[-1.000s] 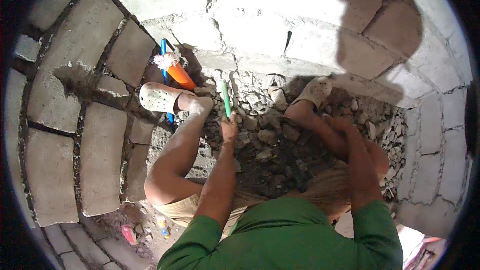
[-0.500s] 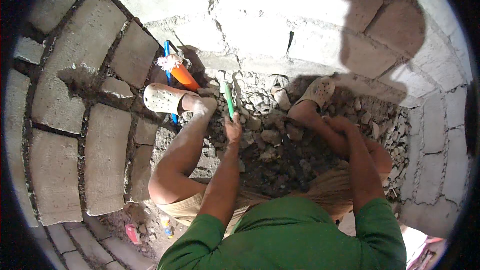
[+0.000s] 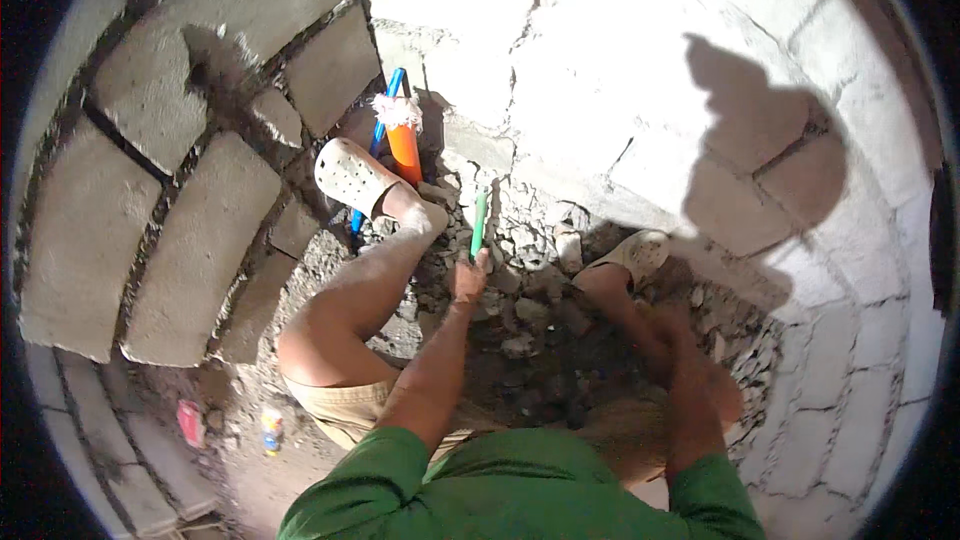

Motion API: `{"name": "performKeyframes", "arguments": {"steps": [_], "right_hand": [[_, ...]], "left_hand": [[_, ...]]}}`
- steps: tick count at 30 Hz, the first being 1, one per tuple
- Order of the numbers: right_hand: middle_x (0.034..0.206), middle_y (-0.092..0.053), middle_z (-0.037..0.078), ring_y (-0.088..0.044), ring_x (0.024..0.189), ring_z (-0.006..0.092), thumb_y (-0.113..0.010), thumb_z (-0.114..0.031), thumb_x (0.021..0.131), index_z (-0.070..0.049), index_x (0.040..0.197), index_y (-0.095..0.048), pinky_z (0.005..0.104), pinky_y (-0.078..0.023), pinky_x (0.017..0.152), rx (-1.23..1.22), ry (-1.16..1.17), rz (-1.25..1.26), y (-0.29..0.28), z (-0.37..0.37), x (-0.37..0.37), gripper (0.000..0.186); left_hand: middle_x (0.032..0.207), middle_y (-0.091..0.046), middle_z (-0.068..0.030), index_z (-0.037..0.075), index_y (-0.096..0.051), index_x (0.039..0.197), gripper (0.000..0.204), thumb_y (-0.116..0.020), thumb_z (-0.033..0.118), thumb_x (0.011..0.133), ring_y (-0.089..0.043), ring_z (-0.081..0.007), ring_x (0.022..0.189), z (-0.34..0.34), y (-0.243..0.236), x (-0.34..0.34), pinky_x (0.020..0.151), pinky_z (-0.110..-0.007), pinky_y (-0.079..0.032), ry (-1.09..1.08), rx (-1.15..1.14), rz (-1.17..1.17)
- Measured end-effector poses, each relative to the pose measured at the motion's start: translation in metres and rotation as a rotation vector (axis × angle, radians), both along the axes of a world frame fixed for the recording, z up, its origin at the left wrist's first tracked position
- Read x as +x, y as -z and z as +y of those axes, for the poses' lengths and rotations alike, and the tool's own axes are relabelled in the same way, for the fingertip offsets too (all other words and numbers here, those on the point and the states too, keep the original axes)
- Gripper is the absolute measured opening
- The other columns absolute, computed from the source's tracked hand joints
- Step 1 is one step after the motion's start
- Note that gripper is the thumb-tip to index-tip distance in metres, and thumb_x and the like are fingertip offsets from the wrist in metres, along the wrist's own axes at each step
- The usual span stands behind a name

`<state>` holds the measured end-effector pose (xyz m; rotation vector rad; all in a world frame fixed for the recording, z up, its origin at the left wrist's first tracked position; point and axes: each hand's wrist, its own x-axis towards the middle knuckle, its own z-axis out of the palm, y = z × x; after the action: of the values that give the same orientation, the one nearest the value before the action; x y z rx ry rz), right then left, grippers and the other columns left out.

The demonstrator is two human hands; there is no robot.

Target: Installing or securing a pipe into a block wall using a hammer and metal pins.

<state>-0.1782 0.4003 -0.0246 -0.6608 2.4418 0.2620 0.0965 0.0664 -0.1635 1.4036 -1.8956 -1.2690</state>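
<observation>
My left hand (image 3: 467, 281) is closed around the lower end of a slim green rod (image 3: 479, 227), which points away from me over the rubble; whether it is a tool handle I cannot tell. Broken stone and mortar chunks (image 3: 532, 312) lie around and below that hand. My right hand (image 3: 672, 328) is at my right shin, in shadow, and its fingers are too dark to make out. Beyond my left foot, an orange tube (image 3: 404, 152) with a frayed whitish top leans beside a blue bar (image 3: 393, 92).
A pale block wall (image 3: 590, 70) rises ahead, carrying a dark shadow. Large grey blocks (image 3: 200, 240) with open joints stand at the left. My clog-shod feet rest on the rubble. A red item (image 3: 190, 424) and a small yellow-and-blue bottle (image 3: 271, 430) lie behind at the left.
The whole view has swung, so the left blocks look tilted and the rubble sits lower in the picture. The green rod, still in my left hand, now leans slightly the other way.
</observation>
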Motion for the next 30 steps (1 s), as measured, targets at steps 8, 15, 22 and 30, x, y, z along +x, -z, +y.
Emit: {"name": "performKeyframes", "arguments": {"steps": [8, 15, 22, 30], "right_hand": [[0.127, -0.059, 0.025, -0.055, 0.12, 0.0393, -0.036, -0.055, 0.097, -0.003, 0.131, -0.055, 0.0451, -0.041, 0.102, 0.015, 0.001, -0.045, 0.034, 0.044, -0.046, 0.066], [0.128, -0.054, 0.032, -0.051, 0.123, 0.0429, -0.037, -0.055, 0.097, 0.007, 0.125, -0.057, 0.0445, -0.038, 0.105, 0.009, 0.147, -0.01, -0.019, 0.006, 0.014, 0.071], [0.126, -0.056, 0.031, -0.049, 0.124, 0.044, -0.046, -0.052, 0.094, 0.01, 0.128, -0.051, 0.0471, -0.039, 0.104, -0.058, 0.139, -0.067, -0.034, 0.0, 0.021, 0.07], [0.09, -0.066, 0.022, -0.064, 0.079, 0.0417, -0.045, -0.059, 0.094, 0.004, 0.099, -0.066, 0.0517, -0.051, 0.074, -0.433, -0.553, 0.429, 0.042, 0.019, 0.095, 0.067]], "left_hand": [[0.071, -0.058, -0.0195, -0.004, -0.055, 0.091, 0.044, -0.067, 0.038, 0.09, -0.052, -0.0282, 0.064, 0.014, -0.008, -0.037, 0.062, -0.04, -0.047, -0.038, 0.041, 0.409], [0.071, -0.058, -0.0203, -0.004, -0.052, 0.088, 0.042, -0.067, 0.035, 0.091, -0.053, -0.0297, 0.063, 0.016, -0.023, -0.016, 0.062, -0.043, -0.046, -0.066, 0.048, 0.295], [0.068, -0.054, -0.0185, -0.005, -0.052, 0.088, 0.041, -0.067, 0.034, 0.09, -0.047, -0.0293, 0.062, 0.007, -0.004, -0.021, 0.06, -0.042, -0.044, -0.07, -0.03, 0.317], [0.065, -0.051, -0.0107, -0.005, -0.053, 0.086, 0.044, -0.063, 0.037, 0.094, -0.047, -0.0215, 0.062, 0.016, -0.049, -0.034, 0.057, -0.04, -0.043, -0.033, 0.138, 0.418]]}}
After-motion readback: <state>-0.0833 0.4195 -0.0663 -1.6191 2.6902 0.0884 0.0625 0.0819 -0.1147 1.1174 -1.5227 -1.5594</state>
